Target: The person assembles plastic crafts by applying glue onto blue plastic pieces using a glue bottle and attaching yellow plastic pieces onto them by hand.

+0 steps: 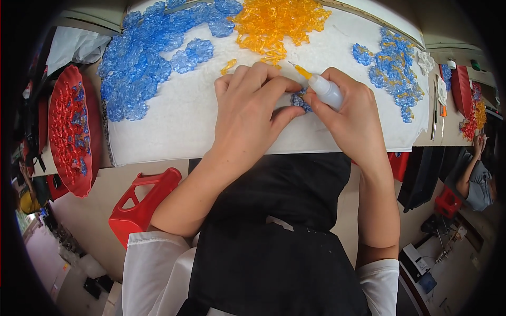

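Note:
My left hand (253, 110) pinches a small blue plastic flower piece (299, 100) against the white board (174, 126). My right hand (350, 113) grips a small white glue bottle (326, 90) with a yellow nozzle pointing up and left, and its fingers also touch the blue piece. A large heap of blue pieces (142, 58) lies at the far left of the board. Orange pieces (276, 23) are heaped at the top centre, with a single orange piece (228, 66) just beyond my left hand.
A pile of joined blue and orange pieces (392, 71) lies at the board's right. A red tray (68, 131) with red and blue pieces stands left. A red stool (142, 203) is below the table. Another person (474, 176) sits at the right edge.

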The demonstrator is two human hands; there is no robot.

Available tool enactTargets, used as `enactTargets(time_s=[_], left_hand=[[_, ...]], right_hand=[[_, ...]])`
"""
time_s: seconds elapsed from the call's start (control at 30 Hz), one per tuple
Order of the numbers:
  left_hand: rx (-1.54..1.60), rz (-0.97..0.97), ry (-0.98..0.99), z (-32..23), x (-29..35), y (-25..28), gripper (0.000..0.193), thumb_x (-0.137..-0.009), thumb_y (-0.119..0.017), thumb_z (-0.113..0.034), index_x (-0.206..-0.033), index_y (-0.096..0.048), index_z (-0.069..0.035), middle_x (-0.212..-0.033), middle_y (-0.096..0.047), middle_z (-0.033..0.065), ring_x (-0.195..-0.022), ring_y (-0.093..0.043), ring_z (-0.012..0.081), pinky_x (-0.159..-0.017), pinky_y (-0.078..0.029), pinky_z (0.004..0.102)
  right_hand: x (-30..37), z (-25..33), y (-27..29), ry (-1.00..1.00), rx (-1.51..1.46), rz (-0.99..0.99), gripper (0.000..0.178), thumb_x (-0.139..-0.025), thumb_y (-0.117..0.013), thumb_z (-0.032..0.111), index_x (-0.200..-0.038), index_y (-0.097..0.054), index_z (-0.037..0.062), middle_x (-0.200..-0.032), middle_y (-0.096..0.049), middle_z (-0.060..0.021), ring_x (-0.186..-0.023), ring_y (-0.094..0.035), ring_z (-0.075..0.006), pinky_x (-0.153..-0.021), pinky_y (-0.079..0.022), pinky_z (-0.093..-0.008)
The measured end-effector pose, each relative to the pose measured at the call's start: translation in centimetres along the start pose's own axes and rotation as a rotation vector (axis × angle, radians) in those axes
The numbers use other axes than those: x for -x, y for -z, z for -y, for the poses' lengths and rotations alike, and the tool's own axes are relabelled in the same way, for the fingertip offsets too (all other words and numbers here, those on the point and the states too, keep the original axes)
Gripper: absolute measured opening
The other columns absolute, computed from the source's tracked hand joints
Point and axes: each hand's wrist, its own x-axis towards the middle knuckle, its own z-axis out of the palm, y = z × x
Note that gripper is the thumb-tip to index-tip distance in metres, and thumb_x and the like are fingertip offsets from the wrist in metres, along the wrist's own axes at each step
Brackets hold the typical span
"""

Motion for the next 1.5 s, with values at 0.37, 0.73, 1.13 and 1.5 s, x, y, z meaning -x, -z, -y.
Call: enactTargets(time_s=[0.37, 0.73, 1.13, 1.5], left_hand=[[-0.008, -0.006, -0.004, 0.0, 0.1, -0.3, 0.027, -0.065, -0.076, -0.021, -0.087, -0.065, -0.011, -0.085, -0.053, -0.0003, -0.084, -0.049, 0.0193, -0.076, -0.029, 0.0336], [-0.026, -0.010, 0.000, -0.1, 0.0, -0.4, 0.027, -0.065, -0.076, -0.021, -0.088, -0.064, -0.013, -0.086, -0.053, -0.0003, -0.085, -0.048, 0.0194, -0.077, -0.029, 0.0336], [-0.042, -0.005, 0.011, -0.4, -0.1, -0.2, 0.028, -0.065, -0.076, -0.020, -0.089, -0.064, -0.011, -0.087, -0.052, 0.0008, -0.084, -0.048, 0.0202, -0.079, -0.029, 0.0343], [-0.041, 0.030, -0.004, -0.5, -0.4, -0.1, 0.027, -0.065, -0.075, -0.017, -0.089, -0.064, -0.011, -0.085, -0.053, 0.0014, -0.083, -0.049, 0.0203, -0.077, -0.030, 0.0344]], right_hand=[[-0.1, 0.0, 0.1, 0.069, 0.098, 0.000, 0.017, -0.069, -0.067, 0.005, -0.080, -0.058, -0.0028, -0.071, -0.061, -0.0210, -0.071, -0.062, -0.0365, -0.066, -0.049, -0.0399], [-0.3, -0.9, 0.3, 0.124, 0.029, 0.008, 0.019, -0.073, -0.067, 0.010, -0.085, -0.060, -0.0012, -0.070, -0.062, -0.0194, -0.070, -0.063, -0.0342, -0.063, -0.049, -0.0380], [-0.3, -1.0, 0.0, 0.040, -0.051, -0.024, 0.019, -0.073, -0.067, 0.012, -0.083, -0.058, -0.0020, -0.073, -0.060, -0.0199, -0.070, -0.060, -0.0364, -0.064, -0.047, -0.0391], [0.0, -1.7, -0.2, 0.113, 0.014, -0.067, 0.021, -0.073, -0.068, 0.008, -0.088, -0.057, -0.0012, -0.082, -0.061, -0.0186, -0.077, -0.060, -0.0344, -0.069, -0.048, -0.0377]])
